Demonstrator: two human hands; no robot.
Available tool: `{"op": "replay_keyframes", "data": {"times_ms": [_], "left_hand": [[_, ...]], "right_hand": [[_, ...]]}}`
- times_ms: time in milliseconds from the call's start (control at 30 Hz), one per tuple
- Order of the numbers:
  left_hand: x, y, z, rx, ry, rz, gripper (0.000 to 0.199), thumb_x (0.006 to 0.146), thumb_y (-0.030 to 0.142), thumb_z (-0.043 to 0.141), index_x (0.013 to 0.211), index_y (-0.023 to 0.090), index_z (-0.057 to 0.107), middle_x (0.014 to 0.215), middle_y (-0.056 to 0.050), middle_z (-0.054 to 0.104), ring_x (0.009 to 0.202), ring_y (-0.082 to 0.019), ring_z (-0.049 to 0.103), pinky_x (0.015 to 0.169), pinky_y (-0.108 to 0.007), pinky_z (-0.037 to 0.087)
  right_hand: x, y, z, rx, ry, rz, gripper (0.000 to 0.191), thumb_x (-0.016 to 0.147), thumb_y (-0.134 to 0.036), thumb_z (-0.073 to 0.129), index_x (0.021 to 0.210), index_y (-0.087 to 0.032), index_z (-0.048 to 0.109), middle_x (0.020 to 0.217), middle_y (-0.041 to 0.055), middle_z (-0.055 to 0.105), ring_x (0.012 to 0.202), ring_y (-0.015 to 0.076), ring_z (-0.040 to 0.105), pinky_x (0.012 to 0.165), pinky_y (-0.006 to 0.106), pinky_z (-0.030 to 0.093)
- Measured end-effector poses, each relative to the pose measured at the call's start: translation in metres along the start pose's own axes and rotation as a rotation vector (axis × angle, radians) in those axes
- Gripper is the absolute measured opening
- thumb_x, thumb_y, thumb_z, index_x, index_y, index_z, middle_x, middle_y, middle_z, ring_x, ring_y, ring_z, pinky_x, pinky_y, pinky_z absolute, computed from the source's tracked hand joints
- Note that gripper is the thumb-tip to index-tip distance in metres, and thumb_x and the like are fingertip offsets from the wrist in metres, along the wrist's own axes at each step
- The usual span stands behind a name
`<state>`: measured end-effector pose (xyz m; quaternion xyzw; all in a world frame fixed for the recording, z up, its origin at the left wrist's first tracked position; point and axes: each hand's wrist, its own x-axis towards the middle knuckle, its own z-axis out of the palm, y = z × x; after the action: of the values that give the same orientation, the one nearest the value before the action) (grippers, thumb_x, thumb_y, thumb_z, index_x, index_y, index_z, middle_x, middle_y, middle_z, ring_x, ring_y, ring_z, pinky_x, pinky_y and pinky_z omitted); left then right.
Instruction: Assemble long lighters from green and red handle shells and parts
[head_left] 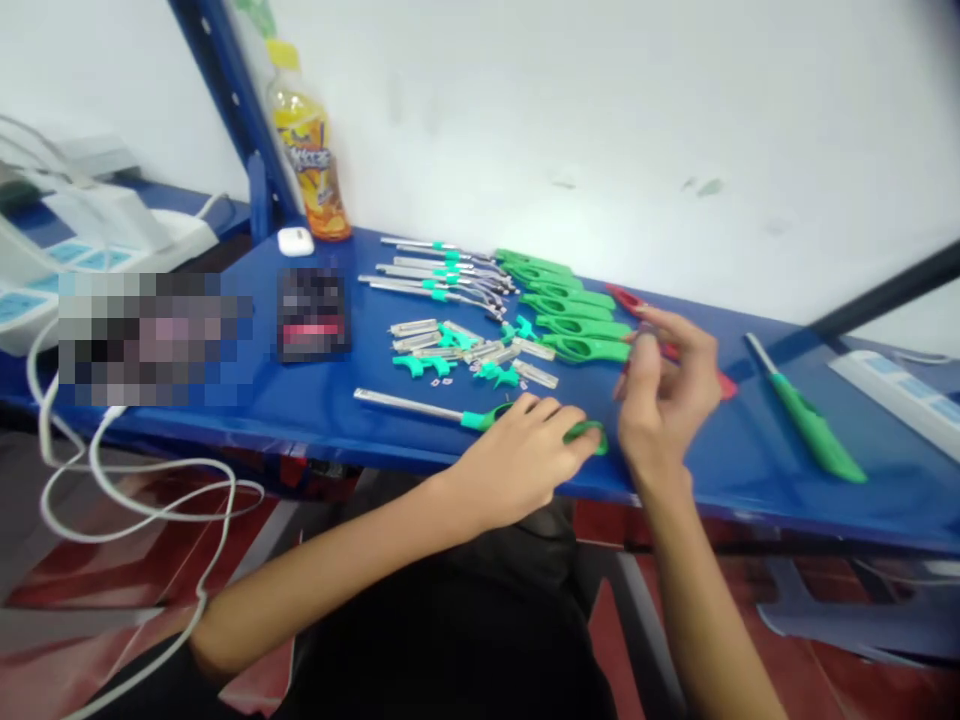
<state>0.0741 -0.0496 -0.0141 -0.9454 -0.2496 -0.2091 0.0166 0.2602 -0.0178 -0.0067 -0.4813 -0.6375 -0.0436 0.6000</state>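
Note:
On the blue table, my left hand [529, 445] is closed around the green handle of a long-nosed lighter [409, 403], its metal tube pointing left. Beside it, my right hand [671, 375] is raised with bent fingers and the thumb drawn in. Whether anything sits between those fingers is hidden. Red handle pieces [624, 297] show around and behind the right hand. Green handle shells [581, 327] lie in a row just left of it. In front of them are small clear and metal inserts [536, 373] and teal triggers [499, 374].
Metal lighter tubes with wires [420, 268] lie toward the back. Another green lighter [814, 425] rests at the right, near a white power strip [900, 395]. A drink bottle [311, 160], a white case [295, 241] and a dark box [311, 315] stand left; white cables [150, 515] hang there.

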Motion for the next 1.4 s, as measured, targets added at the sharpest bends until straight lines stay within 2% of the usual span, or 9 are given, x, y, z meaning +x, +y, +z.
{"op": "replay_keyframes", "data": {"times_ms": [200,367,467,567,700,867,1133,1300,1400], "left_hand": [[0.001,-0.001,-0.002,-0.034,0.024,-0.027,0.046,0.099,0.000,0.055,0.141,0.015,0.065,0.134,-0.010,0.071,0.119,-0.029,0.064,0.100,-0.043,0.049],[0.003,0.000,0.001,-0.074,0.088,-0.105,0.038,0.104,0.004,0.053,0.137,0.016,0.069,0.133,-0.009,0.074,0.116,-0.028,0.067,0.100,-0.045,0.053],[0.002,0.002,0.003,-0.081,0.139,-0.153,0.034,0.105,0.007,0.054,0.133,0.015,0.071,0.127,-0.012,0.075,0.115,-0.030,0.067,0.097,-0.049,0.054],[0.001,0.002,0.006,-0.088,0.176,-0.183,0.028,0.106,0.010,0.057,0.127,0.015,0.074,0.121,-0.011,0.076,0.110,-0.031,0.069,0.093,-0.049,0.055],[0.002,0.002,0.008,-0.096,0.204,-0.197,0.024,0.105,0.011,0.059,0.123,0.015,0.075,0.118,-0.010,0.076,0.108,-0.031,0.070,0.092,-0.049,0.056],[0.003,0.002,0.009,-0.104,0.221,-0.195,0.024,0.105,0.010,0.060,0.123,0.015,0.075,0.118,-0.010,0.076,0.109,-0.032,0.070,0.092,-0.050,0.056],[0.003,0.001,0.009,-0.112,0.231,-0.187,0.023,0.103,0.009,0.063,0.120,0.016,0.076,0.117,-0.010,0.076,0.108,-0.032,0.071,0.093,-0.051,0.056],[0.003,0.001,0.008,-0.117,0.230,-0.184,0.022,0.103,0.008,0.063,0.119,0.016,0.076,0.116,-0.010,0.076,0.108,-0.031,0.071,0.092,-0.050,0.057],[0.004,0.000,0.010,-0.124,0.233,-0.188,0.022,0.103,0.008,0.063,0.119,0.016,0.076,0.116,-0.010,0.076,0.107,-0.030,0.071,0.092,-0.050,0.057]], "right_hand": [[0.006,-0.005,0.002,0.035,0.017,-0.056,0.021,0.109,-0.032,0.057,0.123,-0.024,0.071,0.111,0.0065,0.073,0.058,0.0123,0.059,0.052,0.030,0.051],[0.009,-0.009,-0.001,0.030,0.060,-0.080,0.027,0.106,-0.030,0.060,0.132,-0.025,0.068,0.109,0.0064,0.071,0.057,0.0122,0.055,0.052,0.030,0.050],[0.010,-0.010,-0.003,0.044,0.076,-0.103,0.022,0.103,-0.026,0.064,0.125,-0.025,0.071,0.105,0.0041,0.071,0.052,0.0097,0.049,0.049,0.030,0.045],[0.009,-0.008,-0.005,0.097,0.086,-0.117,0.016,0.104,-0.025,0.062,0.116,-0.025,0.072,0.102,0.0034,0.071,0.055,0.0112,0.056,0.048,0.029,0.046],[0.006,-0.008,-0.005,0.170,0.070,-0.075,0.020,0.110,-0.026,0.053,0.116,-0.026,0.072,0.104,0.0038,0.076,0.057,0.0126,0.064,0.051,0.028,0.055],[0.007,-0.009,-0.003,0.214,0.070,-0.007,0.015,0.109,-0.029,0.060,0.116,-0.025,0.073,0.103,0.0050,0.079,0.058,0.0132,0.066,0.049,0.027,0.056],[0.010,-0.003,-0.003,0.244,0.114,0.003,0.009,0.104,-0.032,0.070,0.108,-0.025,0.072,0.088,-0.0004,0.071,0.050,0.0104,0.057,0.045,0.027,0.046],[0.012,-0.003,-0.003,0.238,0.149,0.000,0.008,0.103,-0.032,0.071,0.103,-0.025,0.070,0.076,-0.0049,0.060,0.051,0.0105,0.050,0.047,0.027,0.043],[0.017,-0.006,-0.009,0.232,0.059,-0.002,0.010,0.101,-0.034,0.075,0.104,-0.025,0.072,0.077,-0.0041,0.061,0.052,0.0111,0.051,0.050,0.027,0.045]]}}
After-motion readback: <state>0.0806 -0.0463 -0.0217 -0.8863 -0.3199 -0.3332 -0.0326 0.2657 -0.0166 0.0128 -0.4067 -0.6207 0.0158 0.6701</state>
